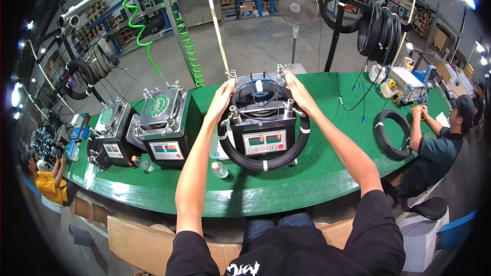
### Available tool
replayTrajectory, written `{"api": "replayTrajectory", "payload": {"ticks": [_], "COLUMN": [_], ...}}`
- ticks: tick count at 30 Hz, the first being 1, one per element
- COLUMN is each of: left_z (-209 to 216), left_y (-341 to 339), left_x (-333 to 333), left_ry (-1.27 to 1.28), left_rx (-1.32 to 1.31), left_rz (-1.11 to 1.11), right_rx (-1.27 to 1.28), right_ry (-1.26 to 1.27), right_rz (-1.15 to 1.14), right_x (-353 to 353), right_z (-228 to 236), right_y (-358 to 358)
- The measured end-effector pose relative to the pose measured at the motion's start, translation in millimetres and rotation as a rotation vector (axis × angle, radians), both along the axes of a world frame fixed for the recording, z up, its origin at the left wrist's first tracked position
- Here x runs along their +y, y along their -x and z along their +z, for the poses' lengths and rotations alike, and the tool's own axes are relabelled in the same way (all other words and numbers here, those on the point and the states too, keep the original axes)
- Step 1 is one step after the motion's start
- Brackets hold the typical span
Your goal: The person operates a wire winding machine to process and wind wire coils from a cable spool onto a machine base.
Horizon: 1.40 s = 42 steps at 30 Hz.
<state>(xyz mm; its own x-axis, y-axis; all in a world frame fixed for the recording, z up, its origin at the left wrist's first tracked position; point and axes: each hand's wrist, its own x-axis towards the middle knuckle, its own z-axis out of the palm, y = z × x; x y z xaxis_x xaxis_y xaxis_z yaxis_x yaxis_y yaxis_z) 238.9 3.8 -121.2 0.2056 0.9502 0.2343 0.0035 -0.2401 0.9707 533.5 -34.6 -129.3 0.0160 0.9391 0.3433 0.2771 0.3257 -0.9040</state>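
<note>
Straight in front of me stands a black polishing machine (264,135) with a metal top and a lit front panel with a red digital display. A coil of black cable (266,165), tied with white bands, hangs around its front and lies over its top. My left hand (222,98) closes on the clamp knob (232,74) at the far left corner. My right hand (299,93) closes on the matching clamp knob (281,69) at the far right corner. Both hands' fingertips are partly hidden. Two nearer clamp knobs (290,104) stand untouched. Blue connectors sit on the machine's top between my hands.
Two similar machines (166,128) stand to the left, with small bottles (220,169) near the front of the green table (327,174). At right, a co-worker (445,138) handles a yellow cable beside another cable coil (391,135). Another person (48,179) works at far left. A fan (296,7) stands behind.
</note>
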Motion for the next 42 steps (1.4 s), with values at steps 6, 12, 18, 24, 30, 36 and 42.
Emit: {"api": "replayTrajectory", "payload": {"ticks": [6, 12, 18, 24, 30, 36, 42], "left_z": [-41.8, -77.5, -77.4, -83.8, -113.7, -152.3, -166.3], "left_y": [34.5, 39.3, 27.5, 28.2, -5.7, -49.6, -52.0], "left_x": [-35.7, -68.0, -82.0, -84.6, -120.7, -175.7, -186.3], "left_ry": [0.036, 0.227, 0.320, 0.305, -0.204, -0.226, -0.224], "left_rx": [0.040, -0.067, -0.262, -0.287, -0.055, -0.017, -0.018], "left_rz": [0.155, 0.218, 0.186, 0.226, 0.718, 0.846, 0.744], "right_rx": [0.163, 0.485, 0.634, 0.689, 0.429, 0.322, 0.253], "right_ry": [-0.009, 0.293, 0.277, 0.289, -0.059, -0.206, -0.215], "right_rz": [-0.036, -0.141, -0.149, -0.136, -0.364, -0.573, -0.681], "right_x": [-44.4, -93.2, -93.5, -94.2, -103.8, -147.8, -147.1], "right_z": [-43.1, -66.3, -68.4, -77.4, -114.9, -144.4, -151.6], "right_y": [-14.1, 2.9, 7.6, 7.6, 19.7, 67.8, 67.3]}}
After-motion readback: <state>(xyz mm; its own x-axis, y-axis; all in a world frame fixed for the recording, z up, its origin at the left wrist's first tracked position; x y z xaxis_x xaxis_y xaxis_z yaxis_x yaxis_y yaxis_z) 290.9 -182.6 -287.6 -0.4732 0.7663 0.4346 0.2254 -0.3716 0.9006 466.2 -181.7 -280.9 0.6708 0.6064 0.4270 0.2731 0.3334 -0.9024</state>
